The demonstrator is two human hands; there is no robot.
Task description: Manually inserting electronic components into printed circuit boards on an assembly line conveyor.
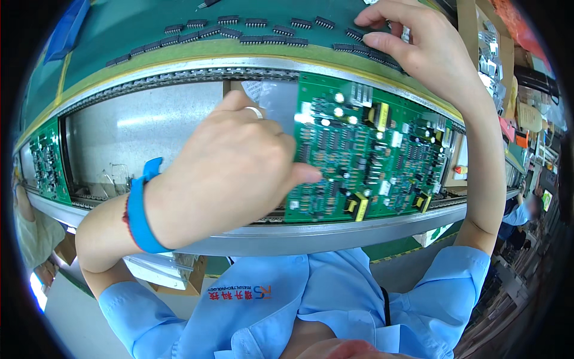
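A green circuit board (359,170) full of components lies across the rails, to the right of centre. My left hand (233,158), with a blue wrist strap (142,206), is curled at the board's left edge, its thumb over the board. Its fingers are bent under and hidden, so anything in them cannot be made out. At the upper right, my right hand (421,45) has thumb and forefinger apart beside a black chip (354,34) on the green mat (137,27). Several more black chips (275,40) lie there in loose rows.
Metal rails with a chain (179,76) run left to right in front of me. Another green board (48,161) sits on them at the far left. A blue bin (67,30) stands at the upper left. Boxes of parts (490,54) are at the right; other people are at both sides.
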